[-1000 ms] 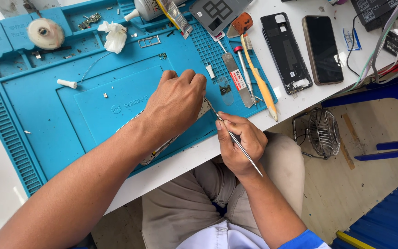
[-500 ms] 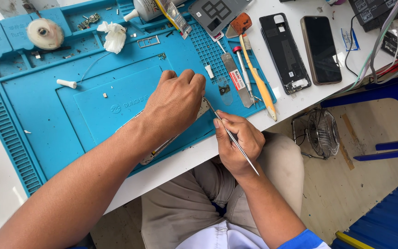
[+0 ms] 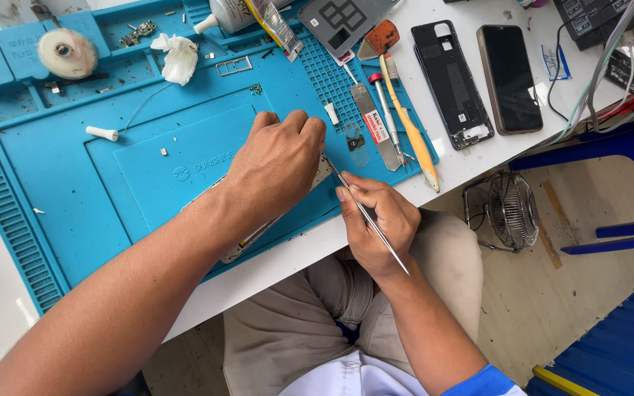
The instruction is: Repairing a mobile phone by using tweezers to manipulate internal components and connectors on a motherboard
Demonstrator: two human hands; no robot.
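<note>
Both hands worked a phone frame [image 3: 247, 236]: left hand [image 3: 277, 165] pinned it, right hand [image 3: 376, 224] at four o'clock pinched tweezers [image 3: 365, 213]; prying likely demanded steadiness.

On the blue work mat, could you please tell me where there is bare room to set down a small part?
The blue work mat is bare between the white peg and the left hand. Tools crowd its right edge beside the yellow brush.

Blue mat [image 3: 75, 191], perhaps silvery tweezers [image 3: 368, 218], yellow-handled brush [image 3: 409, 125].
</note>
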